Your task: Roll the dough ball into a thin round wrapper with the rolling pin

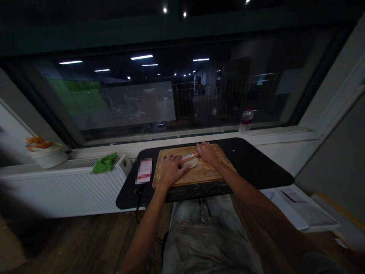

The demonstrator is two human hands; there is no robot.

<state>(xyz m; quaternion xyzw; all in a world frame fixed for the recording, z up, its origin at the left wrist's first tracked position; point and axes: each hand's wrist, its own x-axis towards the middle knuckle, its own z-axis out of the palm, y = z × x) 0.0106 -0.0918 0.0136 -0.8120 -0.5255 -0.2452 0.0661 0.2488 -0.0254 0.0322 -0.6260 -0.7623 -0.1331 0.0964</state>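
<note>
Fingers (167, 159) of my left hand (171, 168) lie spread and flat over one end of a pink rolling pin (188, 156). My right hand (208, 152) drapes the other end; I cannot tell its grip. The pin rests on a pale dough round (194, 164) on a wooden board (199, 176) atop the black table (256, 167), with a water bottle (245, 121) on the sill beyond.

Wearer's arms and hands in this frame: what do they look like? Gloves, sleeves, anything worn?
No gloves: the left hand and right hand are bare. The left forearm and right forearm are bare too, with no sleeve in view. No watch, band or ring shows, though the light is dim. Light grey trousers are visible below.
</note>
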